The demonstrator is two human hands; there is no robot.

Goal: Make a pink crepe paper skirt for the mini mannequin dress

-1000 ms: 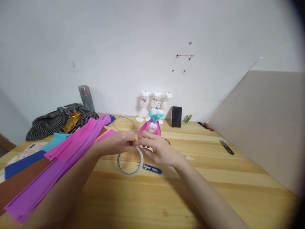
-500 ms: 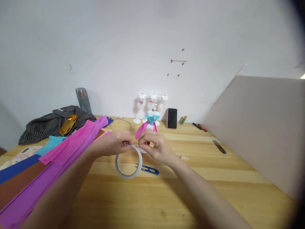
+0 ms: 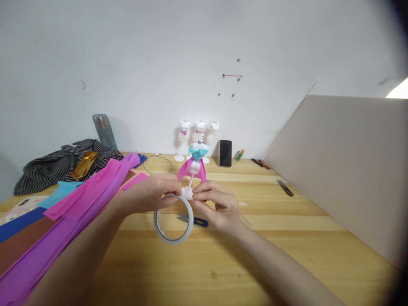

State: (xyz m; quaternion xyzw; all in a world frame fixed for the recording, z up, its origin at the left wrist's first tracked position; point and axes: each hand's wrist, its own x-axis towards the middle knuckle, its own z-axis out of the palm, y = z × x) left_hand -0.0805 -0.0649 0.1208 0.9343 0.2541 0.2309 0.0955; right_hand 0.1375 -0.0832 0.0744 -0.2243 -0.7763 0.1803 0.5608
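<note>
My left hand (image 3: 161,191) is closed on the upper edge of a roll of white tape (image 3: 174,241), which hangs upright above the table. Just to its right, the thumb and fingertips of my right hand (image 3: 219,206) are drawn together; whatever is between them is too small to make out. Behind my hands stands a small white dress form (image 3: 195,167) with a turquoise paper top (image 3: 198,154) and pink paper (image 3: 202,172) hanging at its sides. Blue thread snips (image 3: 200,222) lie on the table, partly behind the roll.
More white dress forms (image 3: 199,126) stand by the wall, near a phone (image 3: 225,153). Coloured crepe paper (image 3: 79,204), striped cloth (image 3: 60,165) and a flask (image 3: 104,131) occupy the left. Dark-handled snips (image 3: 285,188) lie right, before a pale panel (image 3: 344,161).
My right hand has moved away from the tape roll, slightly right and down. The roll is still in my left hand. The whole view has shifted a little, and more of the dress form shows.
</note>
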